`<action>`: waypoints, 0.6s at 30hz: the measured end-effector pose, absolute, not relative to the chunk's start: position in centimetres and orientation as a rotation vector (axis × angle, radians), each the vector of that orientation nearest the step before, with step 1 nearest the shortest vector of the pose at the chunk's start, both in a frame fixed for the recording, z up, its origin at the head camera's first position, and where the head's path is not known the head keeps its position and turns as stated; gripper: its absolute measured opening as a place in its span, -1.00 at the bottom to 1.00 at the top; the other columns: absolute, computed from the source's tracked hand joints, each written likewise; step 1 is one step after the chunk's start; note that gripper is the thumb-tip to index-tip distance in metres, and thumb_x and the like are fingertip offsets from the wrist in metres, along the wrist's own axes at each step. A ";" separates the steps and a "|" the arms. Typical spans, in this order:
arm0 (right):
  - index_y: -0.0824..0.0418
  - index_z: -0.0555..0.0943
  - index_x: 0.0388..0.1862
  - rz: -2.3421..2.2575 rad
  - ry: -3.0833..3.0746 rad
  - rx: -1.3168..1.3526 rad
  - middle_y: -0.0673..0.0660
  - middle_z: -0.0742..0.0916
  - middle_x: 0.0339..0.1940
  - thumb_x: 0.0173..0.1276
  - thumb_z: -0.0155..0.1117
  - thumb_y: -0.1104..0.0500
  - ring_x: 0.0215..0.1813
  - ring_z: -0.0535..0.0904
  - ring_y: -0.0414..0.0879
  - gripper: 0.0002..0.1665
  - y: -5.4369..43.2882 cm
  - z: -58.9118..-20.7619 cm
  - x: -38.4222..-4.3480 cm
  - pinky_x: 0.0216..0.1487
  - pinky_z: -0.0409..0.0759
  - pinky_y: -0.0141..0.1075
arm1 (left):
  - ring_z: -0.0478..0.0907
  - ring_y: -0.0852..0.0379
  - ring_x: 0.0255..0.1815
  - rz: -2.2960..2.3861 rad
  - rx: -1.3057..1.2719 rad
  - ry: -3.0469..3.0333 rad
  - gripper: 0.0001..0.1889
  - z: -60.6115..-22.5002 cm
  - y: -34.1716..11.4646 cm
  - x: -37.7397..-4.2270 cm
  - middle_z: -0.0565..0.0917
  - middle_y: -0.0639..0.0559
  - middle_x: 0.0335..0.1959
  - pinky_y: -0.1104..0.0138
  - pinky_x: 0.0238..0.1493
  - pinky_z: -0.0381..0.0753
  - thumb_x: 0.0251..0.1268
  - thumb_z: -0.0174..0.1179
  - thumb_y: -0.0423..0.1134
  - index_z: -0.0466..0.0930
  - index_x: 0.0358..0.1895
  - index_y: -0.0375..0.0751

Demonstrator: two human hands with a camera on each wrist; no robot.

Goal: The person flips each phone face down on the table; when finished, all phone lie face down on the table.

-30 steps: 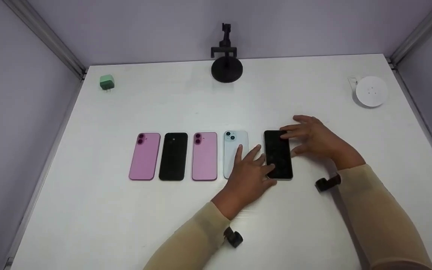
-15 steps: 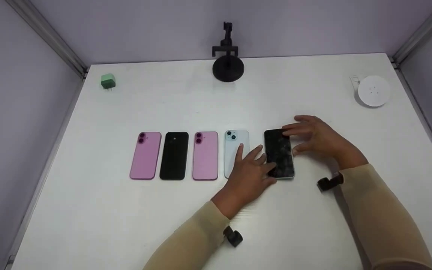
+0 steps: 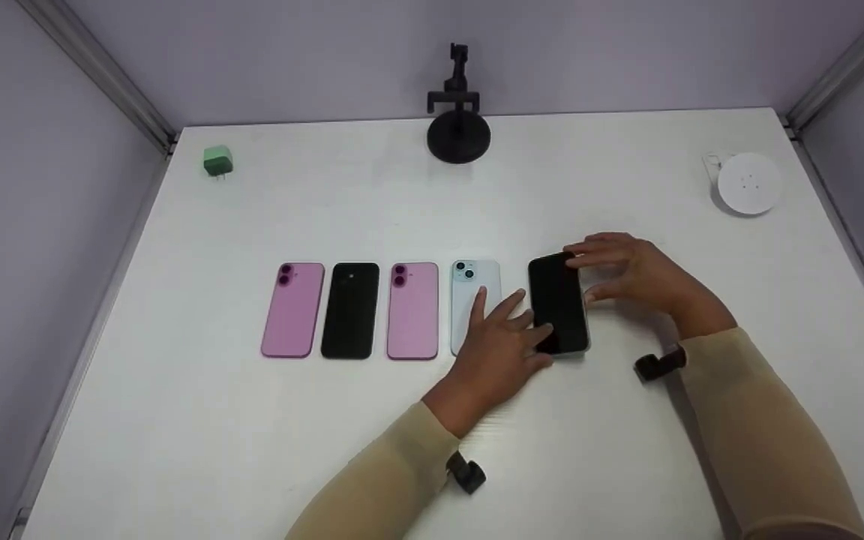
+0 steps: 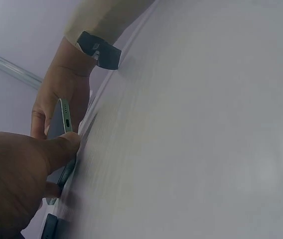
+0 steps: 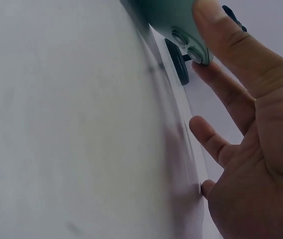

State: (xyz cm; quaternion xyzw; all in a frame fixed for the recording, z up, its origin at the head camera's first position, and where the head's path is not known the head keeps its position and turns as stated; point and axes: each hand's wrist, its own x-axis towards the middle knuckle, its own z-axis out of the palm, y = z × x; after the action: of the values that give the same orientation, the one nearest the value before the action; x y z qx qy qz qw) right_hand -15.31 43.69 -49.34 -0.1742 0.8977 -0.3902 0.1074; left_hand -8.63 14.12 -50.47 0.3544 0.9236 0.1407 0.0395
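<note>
A smartphone with a dark screen faces up at the right end of a row of phones. Its far end tilts up off the table. My right hand holds it by the upper right; the right wrist view shows my thumb and a finger on its green back, by two camera lenses. At its lower left corner, my left hand grips it, the thumb against the bottom edge in the left wrist view. Other left fingers spread over a pale blue phone, lying back up.
Further left lie a pink phone, a black phone and another pink phone. A black stand is at the back middle. A green charger plug sits back left; a white disc lies back right.
The dark-screened phone's far end has lifted and turned slightly left in my right hand. My left hand has stayed at its lower corner.
</note>
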 end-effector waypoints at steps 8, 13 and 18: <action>0.15 0.79 0.31 -1.379 2.559 -0.592 0.20 0.68 0.52 0.20 0.69 0.31 0.53 0.39 -0.49 -0.35 43.1 -49.3 -15.3 0.46 0.30 -0.66 | 0.22 0.00 0.78 0.492 1.055 2.840 -0.48 -50.4 13.9 -8.5 0.71 0.12 0.44 -0.29 0.76 -0.04 0.60 0.21 0.23 0.67 0.47 0.18; 0.14 0.78 0.32 -1.453 2.490 -0.508 0.14 0.64 0.57 0.27 0.66 0.29 0.54 0.38 -0.50 -0.39 42.4 -49.2 -15.2 0.46 0.32 -0.64 | 0.27 -0.04 0.76 0.598 0.992 2.812 -0.44 -50.3 13.9 -8.4 0.71 0.14 0.42 -0.27 0.77 -0.07 0.57 0.29 0.16 0.60 0.53 0.14; 0.09 0.78 0.35 -1.417 2.492 -0.480 0.09 0.61 0.60 0.31 0.65 0.23 0.58 0.36 -0.48 -0.40 41.8 -49.1 -15.3 0.49 0.29 -0.62 | 0.28 -0.11 0.76 0.691 0.985 2.770 -0.27 -50.3 13.7 -8.2 0.68 0.17 0.45 -0.25 0.79 -0.13 0.57 0.34 0.09 0.32 0.71 0.32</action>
State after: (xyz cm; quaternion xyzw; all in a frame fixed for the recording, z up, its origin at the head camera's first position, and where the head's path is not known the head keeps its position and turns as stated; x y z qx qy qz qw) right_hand -15.33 41.82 -49.07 -0.1641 0.8515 -0.4841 0.1174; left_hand -8.24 13.68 -50.27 0.3256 0.9155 0.2282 0.0605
